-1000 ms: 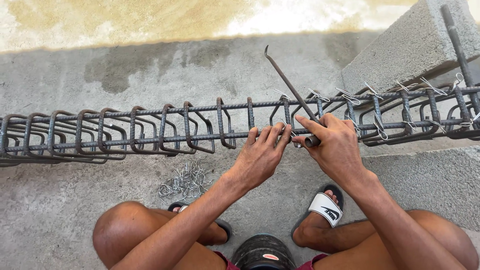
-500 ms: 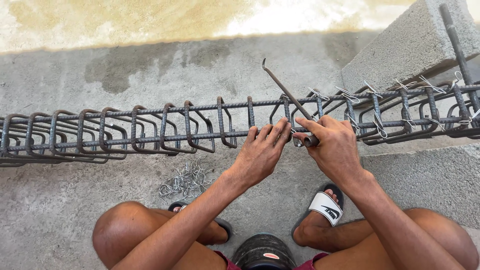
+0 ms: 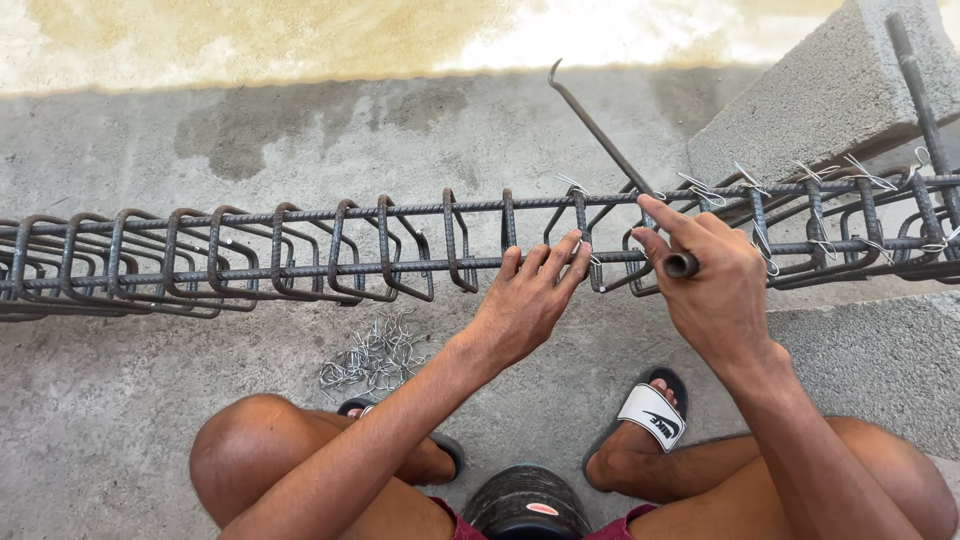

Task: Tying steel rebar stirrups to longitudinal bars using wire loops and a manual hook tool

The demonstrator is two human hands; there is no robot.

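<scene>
A long rebar cage (image 3: 300, 250) lies across the view, from the left edge to the right edge. It has long ribbed bars running sideways and many bent steel loops around them. About ten loops show to the left of the hands, and about six more to the right. The far left ones are packed close, so the count is not sure.

Under the cage, on the concrete floor (image 3: 120, 420), lies one small pile of cut wire ties (image 3: 372, 355).

The left hand (image 3: 525, 305) rests on the near long bar. Its fingers (image 3: 565, 255) curl over the bar by one loop. This grip is loose and partly open, and I cannot tell if it pinches a wire.

Just beside it, the right hand (image 3: 715, 290) is closed tight around the handle of one hook tool (image 3: 600, 130). The thin rod of the tool points up and to the left, and its tip is bent. The first finger lies straight along the tool.

To the right, the loops have shiny wire ties (image 3: 700, 188) twisted on them, about six that I can see.

One grey concrete block (image 3: 820, 95) sits at the top right, behind the cage.

Two feet in sandals show below. The right sandal (image 3: 652, 415) is black with a white strap.
</scene>
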